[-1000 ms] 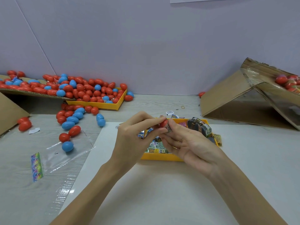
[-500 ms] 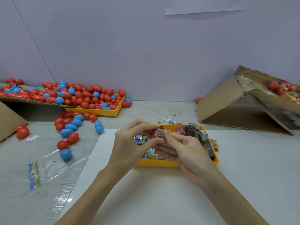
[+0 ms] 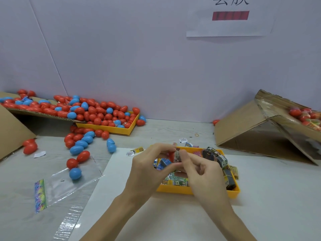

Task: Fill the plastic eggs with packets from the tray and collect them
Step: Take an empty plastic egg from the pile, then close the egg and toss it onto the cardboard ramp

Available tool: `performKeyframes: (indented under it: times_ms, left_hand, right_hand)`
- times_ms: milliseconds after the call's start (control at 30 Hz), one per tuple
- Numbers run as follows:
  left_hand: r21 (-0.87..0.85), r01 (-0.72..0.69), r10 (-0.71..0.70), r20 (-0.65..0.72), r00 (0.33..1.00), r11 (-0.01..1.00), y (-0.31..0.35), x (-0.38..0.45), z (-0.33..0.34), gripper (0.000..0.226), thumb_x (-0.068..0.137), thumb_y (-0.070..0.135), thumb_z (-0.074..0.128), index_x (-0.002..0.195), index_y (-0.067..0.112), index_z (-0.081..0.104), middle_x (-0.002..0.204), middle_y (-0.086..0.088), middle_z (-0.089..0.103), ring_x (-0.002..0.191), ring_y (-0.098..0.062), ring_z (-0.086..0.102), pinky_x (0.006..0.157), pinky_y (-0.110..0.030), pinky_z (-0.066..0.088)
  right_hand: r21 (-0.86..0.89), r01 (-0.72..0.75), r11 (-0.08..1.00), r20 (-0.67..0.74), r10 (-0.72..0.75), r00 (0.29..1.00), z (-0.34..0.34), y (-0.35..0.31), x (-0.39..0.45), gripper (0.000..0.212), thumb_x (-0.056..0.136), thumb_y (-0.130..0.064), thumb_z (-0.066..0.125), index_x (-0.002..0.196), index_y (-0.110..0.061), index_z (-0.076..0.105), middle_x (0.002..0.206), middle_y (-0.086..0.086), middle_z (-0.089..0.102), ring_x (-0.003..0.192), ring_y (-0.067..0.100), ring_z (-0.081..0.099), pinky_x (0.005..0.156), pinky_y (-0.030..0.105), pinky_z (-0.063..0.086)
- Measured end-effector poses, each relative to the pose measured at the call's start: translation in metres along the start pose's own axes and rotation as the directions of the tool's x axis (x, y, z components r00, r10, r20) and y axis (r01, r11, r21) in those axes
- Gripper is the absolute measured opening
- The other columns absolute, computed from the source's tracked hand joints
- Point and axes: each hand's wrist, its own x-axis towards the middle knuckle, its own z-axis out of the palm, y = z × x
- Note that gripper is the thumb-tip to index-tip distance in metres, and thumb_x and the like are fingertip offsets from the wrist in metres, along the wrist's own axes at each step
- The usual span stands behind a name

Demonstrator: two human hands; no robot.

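I'm seeing 2 hands working | left hand [image 3: 145,168] gripping 1 red egg half [image 3: 171,156] | right hand [image 3: 202,171] pinching 1 packet [image 3: 177,156] into it | 1 yellow tray [image 3: 199,191] lying under both | loose eggs [image 3: 81,145] sitting far left, uncounted

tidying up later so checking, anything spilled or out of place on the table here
Yes. Red and blue eggs have spilled out of the far yellow tray onto the table, trailing onto a clear plastic bag. A few packets also lie outside the near tray.
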Motion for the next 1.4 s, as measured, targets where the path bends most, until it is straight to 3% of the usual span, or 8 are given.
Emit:
performKeyframes:
  times_ms: [167,233,333,400,800,1133,1267,1400]
  left_hand:
    - [0.015,0.094,-0.095,0.147,0.984,0.995,-0.003,-0.004,0.001,0.063,0.077,0.054,0.084,0.126,0.031,0.052,0.117,0.021,0.055,0.108,-0.002,0.060,0.087,-0.010,0.048]
    - [0.112,0.070,-0.085,0.137,0.987,0.991,-0.008,-0.001,-0.002,0.065,0.083,0.071,0.066,0.132,0.032,0.048,0.122,0.019,0.050,0.113,0.003,0.054,0.090,-0.006,0.045]
    - [0.236,0.056,-0.076,0.073,0.994,0.970,-0.016,0.005,-0.008,0.045,0.096,0.063,0.054,0.122,0.027,0.057,0.120,0.012,0.052,0.104,-0.001,0.055,0.086,-0.009,0.049]
    - [0.280,0.067,-0.087,0.059,0.994,0.958,-0.020,0.006,-0.011,0.033,0.099,0.051,0.056,0.108,0.020,0.066,0.113,0.007,0.056,0.101,-0.009,0.056,0.082,-0.020,0.053]
    - [0.351,0.444,-0.448,-0.076,0.891,0.824,-0.067,0.011,-0.039,0.017,0.101,0.028,0.062,0.094,0.015,0.070,0.098,0.004,0.061,0.100,-0.016,0.054,0.082,-0.027,0.040]
    - [0.537,0.593,-0.579,-0.219,0.785,0.600,-0.136,0.067,-0.049,0.038,0.106,0.033,0.052,0.134,0.009,0.059,0.133,-0.017,0.054,0.127,-0.033,0.044,0.105,-0.043,0.038]
    - [0.802,0.504,-0.662,-0.190,0.725,0.322,-0.177,0.103,-0.078,0.043,0.108,0.034,0.043,0.145,0.013,0.051,0.152,-0.022,0.040,0.135,-0.043,0.039,0.112,-0.047,0.032]
    - [0.867,0.399,-0.692,-0.090,0.716,0.299,-0.204,0.104,-0.089,0.037,0.105,0.017,0.046,0.140,0.003,0.050,0.158,-0.021,0.029,0.132,-0.046,0.040,0.111,-0.048,0.033]
  right_hand:
    - [0.161,-0.244,0.956,0.077,0.235,0.969,-0.017,-0.005,0.017,0.021,0.088,-0.028,0.077,0.099,-0.010,0.080,0.093,0.010,0.080,0.092,0.021,0.077,0.076,0.025,0.062]
    - [0.451,-0.337,0.826,0.127,0.314,0.941,-0.039,-0.019,0.039,0.028,0.093,-0.028,0.070,0.103,-0.003,0.078,0.108,0.016,0.077,0.094,0.019,0.075,0.077,0.023,0.061]
    - [0.850,-0.160,0.501,0.025,0.265,0.964,-0.087,-0.044,0.081,0.046,0.105,-0.038,0.049,0.121,0.003,0.061,0.125,0.021,0.070,0.106,0.024,0.074,0.081,0.027,0.061]
    - [0.889,-0.084,0.450,-0.020,0.223,0.975,-0.105,-0.050,0.097,0.059,0.109,-0.047,0.032,0.131,0.005,0.050,0.126,0.024,0.069,0.113,0.030,0.071,0.084,0.032,0.062]
    - [0.301,-0.231,0.925,0.034,0.232,0.972,-0.069,0.012,0.062,0.036,0.108,-0.023,0.045,0.106,-0.006,0.077,0.094,0.020,0.076,0.078,0.023,0.074,0.062,0.023,0.058]
    - [-0.076,-0.067,0.995,0.103,0.075,0.992,-0.041,0.027,0.041,0.033,0.105,-0.023,0.046,0.092,-0.013,0.075,0.068,0.011,0.071,0.055,0.019,0.063,0.051,0.017,0.047]
    - [-0.152,-0.035,0.988,0.094,0.050,0.994,-0.040,0.024,0.038,0.032,0.106,-0.023,0.047,0.091,-0.017,0.075,0.068,0.006,0.071,0.054,0.017,0.064,0.053,0.014,0.047]
    - [-0.195,-0.022,0.981,0.092,0.041,0.995,-0.039,0.022,0.036,0.031,0.105,-0.024,0.048,0.089,-0.019,0.074,0.067,0.002,0.071,0.052,0.014,0.064,0.053,0.013,0.047]
